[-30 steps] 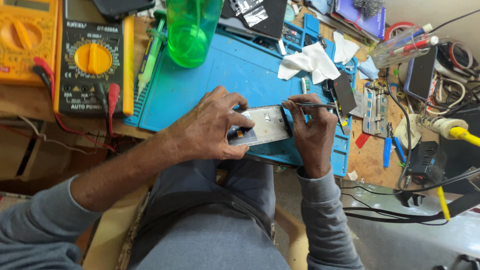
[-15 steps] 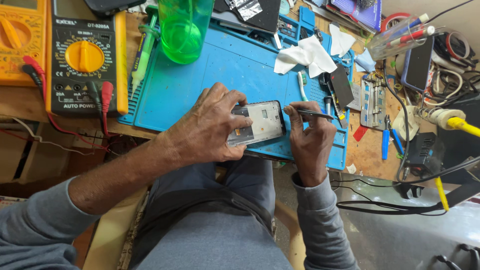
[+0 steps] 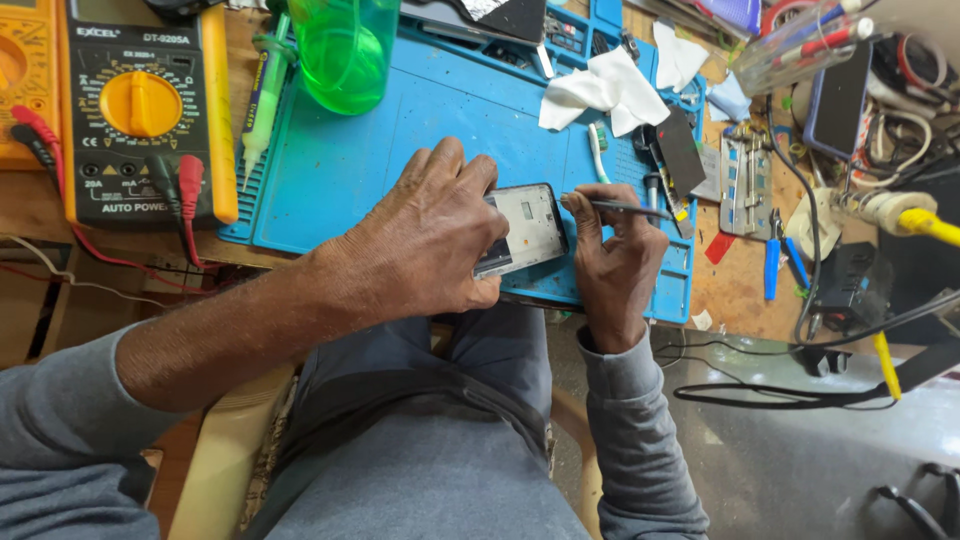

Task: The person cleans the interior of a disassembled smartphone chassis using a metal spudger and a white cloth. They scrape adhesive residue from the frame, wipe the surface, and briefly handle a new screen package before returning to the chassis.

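My left hand (image 3: 425, 240) grips an opened phone frame (image 3: 525, 228), pale inside with a dark rim, at the front edge of a blue work mat (image 3: 400, 160). My right hand (image 3: 612, 262) sits just right of the phone and pinches thin metal tweezers (image 3: 625, 208). The tweezers lie roughly level, with the tip end at my fingers beside the phone's right edge. My left palm hides the phone's left part.
A green translucent bottle (image 3: 350, 45) stands at the mat's back. A yellow and black multimeter (image 3: 140, 110) with red and black leads lies to the left. White tissue (image 3: 610, 90), a dark phone part (image 3: 680, 150), blue-handled pliers (image 3: 772, 262), cables and a pen holder (image 3: 800, 45) crowd the right.
Both hands and the phone have stayed together at the mat's front edge. My left hand has slid further over the phone, and the tweezers have tilted slightly beside its right edge.
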